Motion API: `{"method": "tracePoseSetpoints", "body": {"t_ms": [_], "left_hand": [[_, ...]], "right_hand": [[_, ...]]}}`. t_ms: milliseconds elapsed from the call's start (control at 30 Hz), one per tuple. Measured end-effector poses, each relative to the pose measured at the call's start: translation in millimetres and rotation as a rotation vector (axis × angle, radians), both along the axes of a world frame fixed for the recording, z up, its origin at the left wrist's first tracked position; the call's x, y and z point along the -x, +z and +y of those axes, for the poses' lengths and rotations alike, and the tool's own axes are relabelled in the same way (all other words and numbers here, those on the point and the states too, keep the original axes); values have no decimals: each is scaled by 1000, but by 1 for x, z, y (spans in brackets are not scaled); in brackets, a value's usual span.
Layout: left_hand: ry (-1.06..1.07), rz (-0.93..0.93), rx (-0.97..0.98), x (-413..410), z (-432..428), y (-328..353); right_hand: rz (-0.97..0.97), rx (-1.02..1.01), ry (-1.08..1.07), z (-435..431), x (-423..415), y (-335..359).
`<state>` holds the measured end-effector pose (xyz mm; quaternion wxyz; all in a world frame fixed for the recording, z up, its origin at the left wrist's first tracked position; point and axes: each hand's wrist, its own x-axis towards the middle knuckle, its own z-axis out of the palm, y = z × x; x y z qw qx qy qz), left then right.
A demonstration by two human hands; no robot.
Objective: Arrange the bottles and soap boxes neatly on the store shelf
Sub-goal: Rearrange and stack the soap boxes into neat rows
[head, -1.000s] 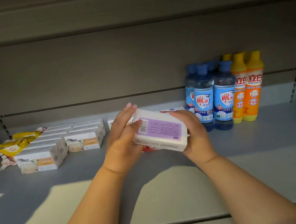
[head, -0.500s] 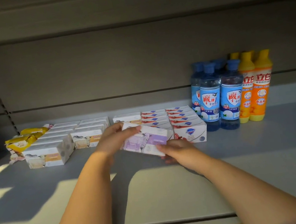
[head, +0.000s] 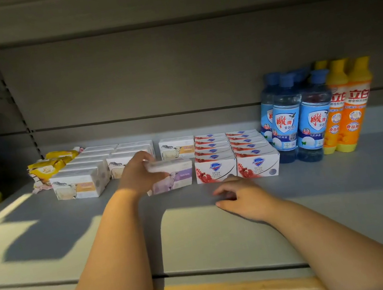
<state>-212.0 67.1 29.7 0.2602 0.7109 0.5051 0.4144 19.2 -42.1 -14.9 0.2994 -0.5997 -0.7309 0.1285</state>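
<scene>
Grey store shelf (head: 75, 238), purple soap box (head: 178, 178) going into line.
Left hand (head: 137, 176) alone now grips the box; right hand (head: 239, 197) has let go and rests loose-fingered, red soap boxes (head: 216, 171) just beyond it, beside the purple one. Placement looks nearly done.

My 1 head camera looks forward and slightly down, close over the shelf (head: 319, 199), facing its back panel (head: 149, 76).
</scene>
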Motion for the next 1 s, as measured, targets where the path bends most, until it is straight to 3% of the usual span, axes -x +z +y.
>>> {"method": "tracePoseSetpoints", "body": {"t_ms": [167,267,433,800,1000], "left_hand": [[-59,205,-161,-18,14,-15],[-51,424,-264,-23,29,-11],[-26,664,-245,-33,61,3],[79,733,-115,-68,104,-6],[94,650,-169,-70,108,-9]], "right_hand": [[-140,-41,43,-3,3,3],[-152,-44,45,-3,4,4],[-121,-50,49,2,4,4],[-54,11,57,16,-1,-1],[-57,14,53,18,-2,-4]]}}
